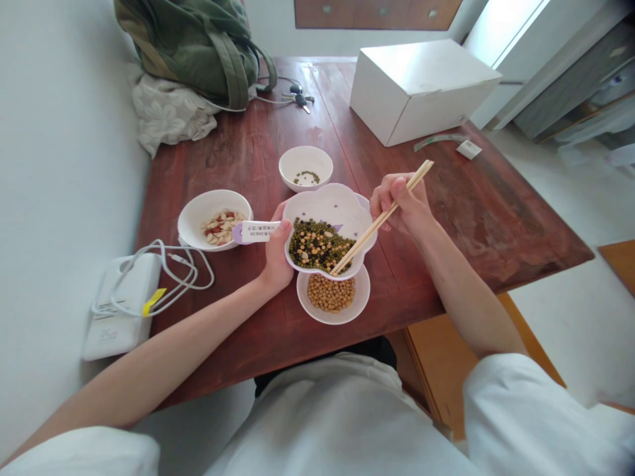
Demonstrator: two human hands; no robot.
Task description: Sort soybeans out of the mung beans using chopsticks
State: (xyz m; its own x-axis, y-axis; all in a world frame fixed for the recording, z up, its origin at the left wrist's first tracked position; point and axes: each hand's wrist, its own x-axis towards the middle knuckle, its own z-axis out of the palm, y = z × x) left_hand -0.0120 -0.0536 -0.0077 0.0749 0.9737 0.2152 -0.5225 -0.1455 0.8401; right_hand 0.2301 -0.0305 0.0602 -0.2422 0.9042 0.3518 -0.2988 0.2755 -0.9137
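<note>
Two hands, the left hand on one flower-shaped bowl at the bench's centre, the right hand holding one pair of wooden chopsticks. Three more bowls on the bench: one bowl of mung beans at 12 o'clock, one bowl of pale nuts at 9, one bowl of soybeans at 6. Further out, one white cardboard box at 1 o'clock, one bunch of keys at 12, one green bag and one floral cloth at 11, one white power bank at 8
</note>
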